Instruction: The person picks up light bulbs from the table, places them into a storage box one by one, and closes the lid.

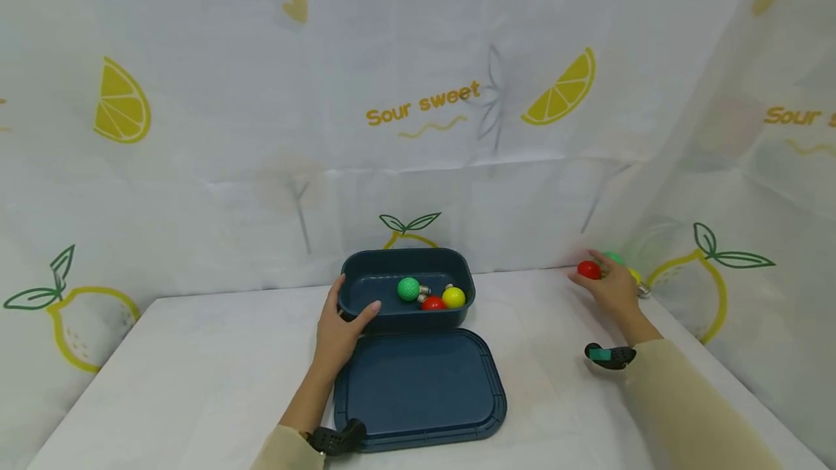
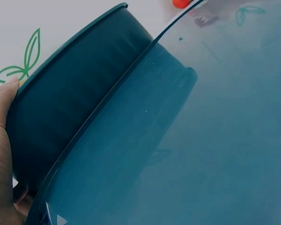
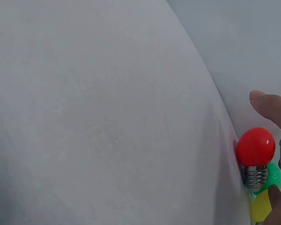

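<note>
A dark blue box (image 1: 405,321) holds a green bulb (image 1: 408,289), a red bulb (image 1: 432,303) and a yellow bulb (image 1: 453,297). At its left front corner my left hand (image 1: 336,332) holds the wall between thumb and fingers; the left wrist view shows one digit (image 2: 4,98) at the rim. Over at the back right, my right hand (image 1: 616,292) is spread about another red bulb (image 3: 255,147) with a metal screw base. In the right wrist view a gap shows between the upper digit and that bulb. Another green bulb (image 3: 273,177) and yellow bulb (image 3: 260,206) lie beside it, partly hidden.
A flat dark blue lid (image 1: 421,390) lies on the white-covered table (image 1: 228,368) in front of the box. White lemon-print cloth (image 1: 261,129) hangs behind and along the right side, close to the loose bulbs. Another metal bulb base (image 1: 643,290) shows beyond the right hand.
</note>
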The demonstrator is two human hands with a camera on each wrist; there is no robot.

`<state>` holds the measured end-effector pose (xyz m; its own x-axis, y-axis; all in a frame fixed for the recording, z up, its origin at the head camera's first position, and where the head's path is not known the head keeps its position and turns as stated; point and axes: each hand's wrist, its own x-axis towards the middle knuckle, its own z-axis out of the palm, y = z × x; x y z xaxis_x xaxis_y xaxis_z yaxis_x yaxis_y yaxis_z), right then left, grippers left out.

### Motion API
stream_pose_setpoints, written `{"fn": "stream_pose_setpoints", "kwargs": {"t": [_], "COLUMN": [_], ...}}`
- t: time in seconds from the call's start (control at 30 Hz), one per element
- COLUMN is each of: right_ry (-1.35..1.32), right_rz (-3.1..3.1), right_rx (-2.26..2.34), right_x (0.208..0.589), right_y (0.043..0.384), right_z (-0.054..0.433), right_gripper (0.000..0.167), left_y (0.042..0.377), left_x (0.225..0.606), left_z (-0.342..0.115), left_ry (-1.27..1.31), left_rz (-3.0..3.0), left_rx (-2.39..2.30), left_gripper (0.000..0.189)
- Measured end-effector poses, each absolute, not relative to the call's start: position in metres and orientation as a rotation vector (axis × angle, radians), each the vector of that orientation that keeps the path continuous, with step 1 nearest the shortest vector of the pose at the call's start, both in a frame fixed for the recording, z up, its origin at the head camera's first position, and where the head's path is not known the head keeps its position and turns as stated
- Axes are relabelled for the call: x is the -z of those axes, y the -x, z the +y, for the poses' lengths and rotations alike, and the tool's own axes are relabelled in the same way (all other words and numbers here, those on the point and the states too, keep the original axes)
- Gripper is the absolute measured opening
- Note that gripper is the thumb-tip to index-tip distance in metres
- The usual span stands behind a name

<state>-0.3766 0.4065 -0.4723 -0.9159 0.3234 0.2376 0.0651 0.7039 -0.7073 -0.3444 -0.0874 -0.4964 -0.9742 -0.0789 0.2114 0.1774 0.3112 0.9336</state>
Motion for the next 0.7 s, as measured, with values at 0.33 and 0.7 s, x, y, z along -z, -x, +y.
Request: {"fn": "stream_pose_setpoints", "kwargs": {"t": [0.33,0.7], "right_ry": [0.344,0.374], "right_rz": [-2.646,-2.590], "right_rx": [-1.026,-1.000], "right_x": [0.481,0.496], "right_y": [0.377,0.373], "right_z": [0.416,0.409], "right_gripper": [0.080,0.063], "left_y": [0.345,0.345], "left_x": [0.498,0.499], "left_z": [-0.088,-0.087], "left_ry": [0.091,0.078], "left_rz": [-2.361,-2.373], "left_rx": [1.701,1.685], "left_gripper": [0.092,0.092]}}
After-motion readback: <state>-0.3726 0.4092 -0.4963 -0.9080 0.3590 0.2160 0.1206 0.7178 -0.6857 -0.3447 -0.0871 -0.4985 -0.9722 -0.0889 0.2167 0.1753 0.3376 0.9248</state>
